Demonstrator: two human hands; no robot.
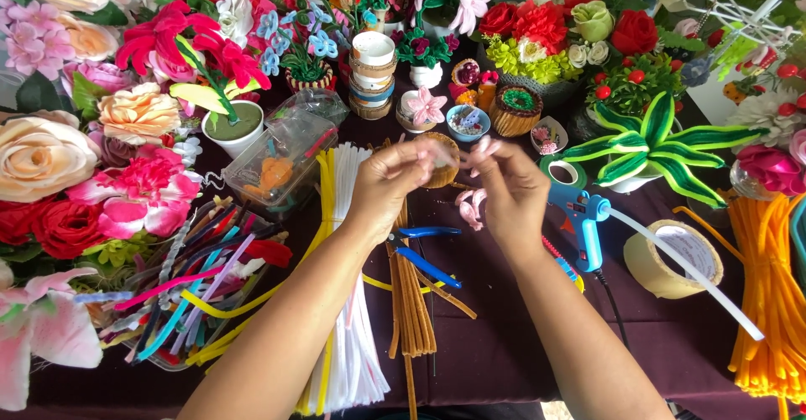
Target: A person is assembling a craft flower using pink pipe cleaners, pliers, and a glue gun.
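Note:
My left hand (pixel 393 183) and my right hand (pixel 509 186) are raised over a dark cloth-covered table (pixel 504 344), fingertips close together. Between them they pinch a small pale pink pipe-cleaner piece (pixel 478 146). A small woven brown basket (pixel 445 161) lies just behind my left fingers. Another curled pink pipe-cleaner piece (pixel 468 207) lies on the cloth under my right hand. Blue-handled pliers (pixel 424 256) rest on a bundle of brown pipe cleaners (pixel 411 302) below my left wrist.
White pipe cleaners (pixel 357 336) and yellow ones lie left of centre. A blue glue gun (pixel 585 223) with a white stick, a tape roll (pixel 672 260), orange pipe cleaners (pixel 768 294), a clear box (pixel 277 164), mixed coloured stems (pixel 193 286) and many craft flowers ring the table.

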